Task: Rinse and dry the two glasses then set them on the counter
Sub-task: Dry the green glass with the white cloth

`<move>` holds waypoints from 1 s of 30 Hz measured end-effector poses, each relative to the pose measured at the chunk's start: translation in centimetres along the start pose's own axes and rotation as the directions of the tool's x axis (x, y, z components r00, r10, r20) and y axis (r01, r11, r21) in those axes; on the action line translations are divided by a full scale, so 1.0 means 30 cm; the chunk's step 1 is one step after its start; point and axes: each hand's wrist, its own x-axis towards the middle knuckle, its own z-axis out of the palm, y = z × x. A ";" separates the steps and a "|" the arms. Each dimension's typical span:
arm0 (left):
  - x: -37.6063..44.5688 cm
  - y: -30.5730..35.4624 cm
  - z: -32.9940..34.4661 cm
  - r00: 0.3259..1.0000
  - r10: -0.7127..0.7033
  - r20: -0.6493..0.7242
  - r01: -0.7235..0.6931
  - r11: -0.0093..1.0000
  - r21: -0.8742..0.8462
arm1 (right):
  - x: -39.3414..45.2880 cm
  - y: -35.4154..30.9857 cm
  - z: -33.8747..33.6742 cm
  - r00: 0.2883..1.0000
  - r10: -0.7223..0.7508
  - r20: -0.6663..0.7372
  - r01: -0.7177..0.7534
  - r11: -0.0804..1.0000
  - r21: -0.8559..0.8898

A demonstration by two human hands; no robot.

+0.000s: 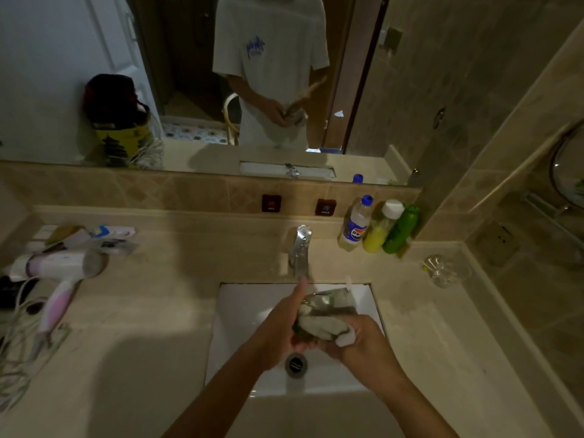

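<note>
A clear glass point(330, 306) lies tilted over the white sink point(240, 314), with a white tissue or cloth point(343, 338) stuffed into its mouth. My left hand point(281, 330) grips the glass from the left, index finger pointing at the tap. On the right, my right hand point(360, 343) holds the cloth at the glass's open end. A second clear glass point(442, 270) stands on the counter at the right, apart from both hands.
A chrome tap point(300, 251) stands behind the sink; no water stream is visible. Three bottles point(376, 229) stand at the back right. A hair dryer point(60, 273) with its cord and several packets lies on the left counter. A drain point(296, 364) sits under my hands.
</note>
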 end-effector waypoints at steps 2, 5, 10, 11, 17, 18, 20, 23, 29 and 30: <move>-0.007 0.011 -0.010 0.998 -0.043 0.040 0.045 0.997 -0.068 | 0.010 0.037 0.013 0.999 -0.039 -0.035 0.033 0.984 -0.176; -0.007 0.005 -0.004 0.990 0.127 0.065 -0.132 0.987 0.088 | 0.017 0.062 -0.006 0.999 -0.032 -0.041 0.030 0.999 -0.033; 0.033 -0.023 -0.031 0.857 0.493 0.152 -0.492 0.692 0.529 | 0.032 0.076 -0.067 0.968 0.151 0.200 -0.221 0.891 0.397; 0.034 -0.022 -0.045 0.813 0.532 0.238 -0.560 0.600 0.571 | 0.036 0.078 -0.076 0.962 0.150 0.228 -0.242 0.855 0.459; 0.020 0.020 -0.120 0.895 0.302 0.330 -0.435 0.757 0.488 | 0.022 0.083 -0.068 0.993 0.058 0.103 -0.077 0.978 0.194; 0.017 0.018 -0.125 0.899 0.222 0.376 -0.388 0.803 0.453 | 0.030 0.091 -0.065 0.994 0.049 0.101 -0.064 0.986 0.152; -0.002 0.028 -0.107 0.899 0.072 0.432 -0.189 0.954 0.233 | 0.041 0.077 -0.054 0.986 0.036 0.164 -0.045 0.998 0.054; -0.006 0.012 -0.081 0.933 -0.061 0.355 0.005 0.988 0.156 | 0.051 0.043 -0.057 0.947 0.038 0.318 -0.047 0.999 0.023; 0.019 -0.007 -0.087 0.902 0.123 0.415 -0.385 0.666 0.639 | 0.075 0.056 -0.084 0.860 0.201 0.469 -0.303 0.941 0.152; 0.020 -0.009 -0.082 0.895 0.135 0.425 -0.408 0.631 0.660 | 0.078 0.072 -0.080 0.863 0.226 0.453 -0.331 0.929 0.167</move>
